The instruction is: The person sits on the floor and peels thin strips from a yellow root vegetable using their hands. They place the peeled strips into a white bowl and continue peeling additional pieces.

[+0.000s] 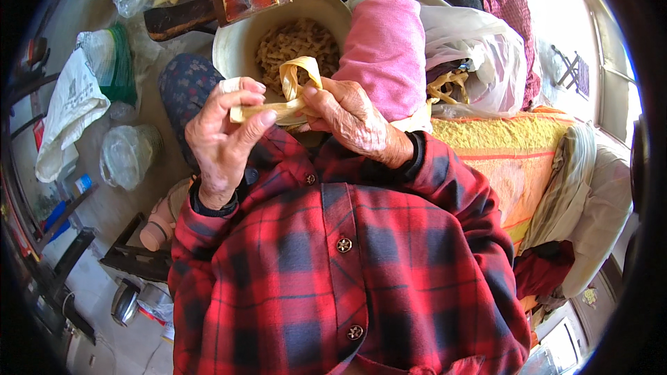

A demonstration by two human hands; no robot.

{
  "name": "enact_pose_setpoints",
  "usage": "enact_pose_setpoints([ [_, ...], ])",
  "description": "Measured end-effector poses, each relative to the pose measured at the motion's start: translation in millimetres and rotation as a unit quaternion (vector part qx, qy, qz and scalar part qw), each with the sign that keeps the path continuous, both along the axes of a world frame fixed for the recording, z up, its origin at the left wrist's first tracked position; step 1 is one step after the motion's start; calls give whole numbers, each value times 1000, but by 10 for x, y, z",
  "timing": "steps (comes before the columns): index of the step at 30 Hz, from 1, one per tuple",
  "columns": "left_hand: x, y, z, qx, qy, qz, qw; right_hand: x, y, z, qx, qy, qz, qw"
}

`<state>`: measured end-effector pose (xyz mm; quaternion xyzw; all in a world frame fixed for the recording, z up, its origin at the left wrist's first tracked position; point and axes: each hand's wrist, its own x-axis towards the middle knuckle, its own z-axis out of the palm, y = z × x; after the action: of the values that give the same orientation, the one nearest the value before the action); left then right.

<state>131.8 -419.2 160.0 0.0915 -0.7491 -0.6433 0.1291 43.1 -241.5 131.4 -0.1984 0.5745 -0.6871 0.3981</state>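
Note:
Above a pale bucket [229,52], both hands are at a folded, pale yellow strip [300,70] that looks like dried plant husk. My right hand [354,117] pinches it where it bends, between thumb and curled fingers. One part of the strip loops upward there; another runs flat to the left. My left hand [224,130] has its thumb laid against this flat part near the end, its fingers curved above. White tape wraps one left finger. Inside the bucket lies a heap of light brown braided or folded strips [299,41].
A worn wooden bench [182,16] juts over the bucket's far side. To the right, a plastic bag [479,52] with similar strips stands on a yellow-orange towel cover [500,135]. A clear plastic bag [127,153] and a white sack [73,109] lie left.

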Motion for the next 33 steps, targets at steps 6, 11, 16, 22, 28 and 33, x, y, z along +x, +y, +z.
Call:
enact_pose_setpoints([
  [6,-21,10,-216,352,-60,81,931,-38,-7,-9,-18,122,64,990],
  [11,-78,104,-288,358,-48,82,929,-62,-42,-18,-22,192,100,976],
  [16,-102,131,-232,255,-76,28,964,-51,-45,-17,2,123,108,986],
  [22,-70,128,-171,205,-23,-46,977,-30,-69,-62,-9,121,104,987],
  [28,-67,117,-194,212,-27,-54,975,-62,-53,37,5,116,139,983],
  [33,-3,111,-85,394,-57,-105,911,-33,-4,143,28,158,159,974],
])
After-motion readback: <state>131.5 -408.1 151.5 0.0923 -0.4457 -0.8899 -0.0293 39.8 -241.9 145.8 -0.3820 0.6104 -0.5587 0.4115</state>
